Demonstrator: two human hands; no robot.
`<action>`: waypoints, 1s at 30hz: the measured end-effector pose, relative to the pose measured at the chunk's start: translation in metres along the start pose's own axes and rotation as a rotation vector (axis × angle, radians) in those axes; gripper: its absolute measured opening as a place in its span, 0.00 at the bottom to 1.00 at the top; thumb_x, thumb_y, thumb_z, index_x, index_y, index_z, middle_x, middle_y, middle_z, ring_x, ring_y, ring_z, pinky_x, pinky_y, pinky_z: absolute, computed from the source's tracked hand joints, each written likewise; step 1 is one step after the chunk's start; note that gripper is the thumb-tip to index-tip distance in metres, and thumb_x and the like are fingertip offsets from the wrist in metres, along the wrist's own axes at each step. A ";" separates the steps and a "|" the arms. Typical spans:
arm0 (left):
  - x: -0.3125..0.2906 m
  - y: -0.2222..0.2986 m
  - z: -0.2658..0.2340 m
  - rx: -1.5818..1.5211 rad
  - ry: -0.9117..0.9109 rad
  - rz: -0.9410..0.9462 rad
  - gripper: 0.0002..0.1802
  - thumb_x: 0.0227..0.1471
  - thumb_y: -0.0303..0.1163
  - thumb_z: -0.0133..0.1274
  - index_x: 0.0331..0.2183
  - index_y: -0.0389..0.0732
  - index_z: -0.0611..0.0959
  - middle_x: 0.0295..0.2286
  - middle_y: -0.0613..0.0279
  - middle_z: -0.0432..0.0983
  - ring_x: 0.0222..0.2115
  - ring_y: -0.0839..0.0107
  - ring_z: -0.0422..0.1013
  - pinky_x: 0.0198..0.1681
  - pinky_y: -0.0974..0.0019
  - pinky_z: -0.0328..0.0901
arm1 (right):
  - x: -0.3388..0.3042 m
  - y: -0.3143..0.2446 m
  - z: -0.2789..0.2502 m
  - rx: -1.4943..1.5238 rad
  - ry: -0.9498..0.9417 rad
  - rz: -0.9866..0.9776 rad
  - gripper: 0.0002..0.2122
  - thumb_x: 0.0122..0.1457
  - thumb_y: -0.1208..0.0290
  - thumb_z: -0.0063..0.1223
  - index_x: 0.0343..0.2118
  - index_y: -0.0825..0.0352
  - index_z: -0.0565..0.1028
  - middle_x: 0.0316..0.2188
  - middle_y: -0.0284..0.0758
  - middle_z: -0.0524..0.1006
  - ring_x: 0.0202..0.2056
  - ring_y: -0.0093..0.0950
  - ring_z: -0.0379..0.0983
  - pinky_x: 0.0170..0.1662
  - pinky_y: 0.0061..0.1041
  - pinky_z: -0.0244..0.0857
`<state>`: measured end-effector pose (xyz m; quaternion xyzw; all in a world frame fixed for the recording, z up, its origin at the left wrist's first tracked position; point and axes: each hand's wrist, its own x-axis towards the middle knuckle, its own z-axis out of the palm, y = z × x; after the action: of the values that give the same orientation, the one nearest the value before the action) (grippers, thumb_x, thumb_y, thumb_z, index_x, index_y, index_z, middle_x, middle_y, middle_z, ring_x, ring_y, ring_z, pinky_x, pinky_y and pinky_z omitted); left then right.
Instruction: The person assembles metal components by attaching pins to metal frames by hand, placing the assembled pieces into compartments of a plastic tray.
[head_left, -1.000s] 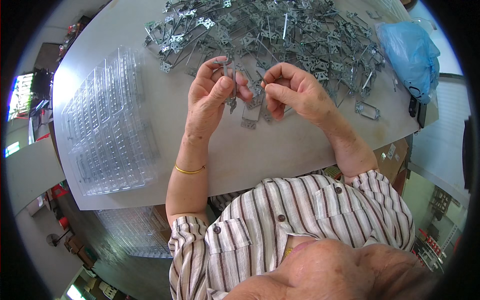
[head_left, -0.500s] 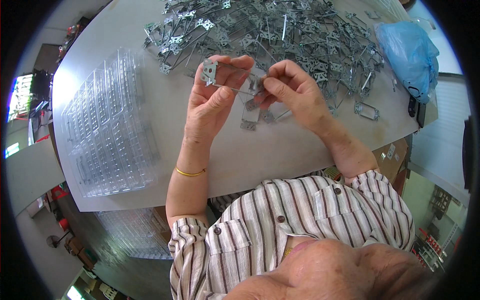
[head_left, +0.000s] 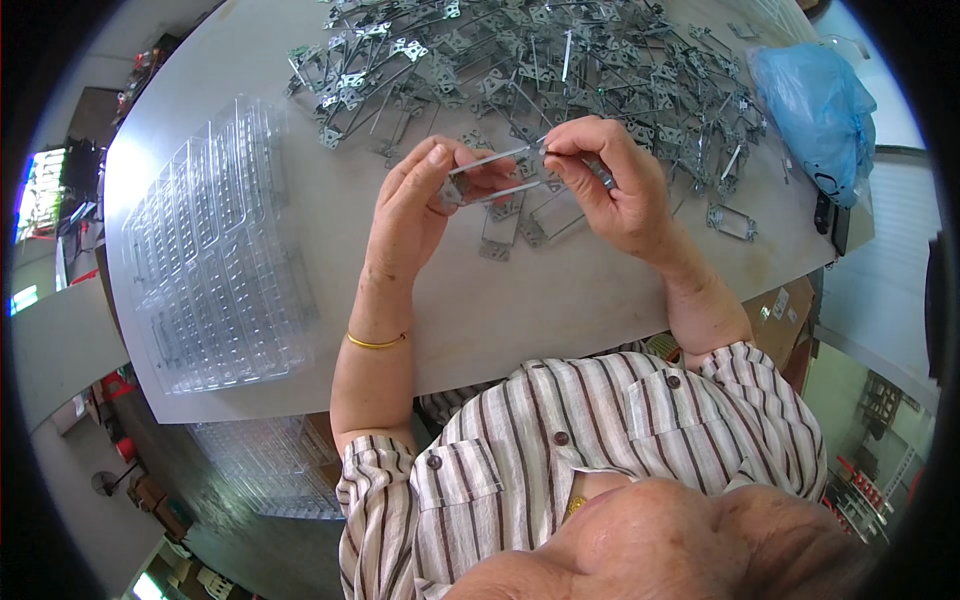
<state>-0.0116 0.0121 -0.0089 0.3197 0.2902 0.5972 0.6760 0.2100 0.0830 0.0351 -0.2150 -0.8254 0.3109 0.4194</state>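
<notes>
Between my two hands is a small metal frame (head_left: 516,190), with two thin parallel rods and a stamped plate at its left end. My left hand (head_left: 408,205) grips that plate end, thumb on top and fingers behind it. At the rods' other end my right hand (head_left: 628,195) pinches with thumb and forefinger, which cover most of that end. A bit of grey metal shows under the curled fingers of my right hand; its kind is unclear. Just below the held frame, a few similar frames (head_left: 495,250) lie loose on the white table (head_left: 480,330).
A big tangled heap of metal frames (head_left: 560,70) spreads over the far side. Stacked clear plastic trays (head_left: 225,260) stand on the left. At the right are a blue plastic bag (head_left: 815,115) and a single frame (head_left: 733,222). The table's near edge runs before my body.
The metal frame has been turned, so its left plate now sits lower, in my left fingers. My left hand has closed round it; my right hand has shifted slightly right.
</notes>
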 end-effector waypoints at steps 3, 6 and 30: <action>-0.004 0.005 0.004 0.091 -0.028 -0.090 0.18 0.65 0.40 0.45 0.29 0.35 0.76 0.40 0.36 0.78 0.37 0.50 0.79 0.40 0.54 0.75 | 0.000 0.001 0.000 0.053 -0.034 -0.016 0.09 0.59 0.83 0.58 0.40 0.69 0.71 0.34 0.36 0.76 0.34 0.28 0.77 0.37 0.23 0.72; -0.007 0.006 0.004 0.132 -0.076 -0.118 0.19 0.64 0.39 0.47 0.26 0.36 0.75 0.40 0.36 0.78 0.33 0.54 0.79 0.33 0.59 0.75 | 0.000 0.000 0.000 0.045 -0.054 -0.014 0.09 0.59 0.82 0.58 0.40 0.69 0.72 0.34 0.36 0.77 0.34 0.28 0.77 0.36 0.23 0.72; -0.005 0.002 0.002 0.245 0.027 0.002 0.08 0.57 0.31 0.60 0.31 0.35 0.82 0.47 0.43 0.76 0.35 0.71 0.75 0.35 0.71 0.67 | -0.002 -0.013 0.001 0.056 0.012 0.296 0.07 0.63 0.76 0.56 0.42 0.67 0.74 0.23 0.28 0.75 0.22 0.14 0.69 0.25 0.16 0.63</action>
<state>-0.0116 0.0071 -0.0060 0.3920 0.3697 0.5622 0.6273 0.2089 0.0725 0.0426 -0.3245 -0.7732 0.3908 0.3798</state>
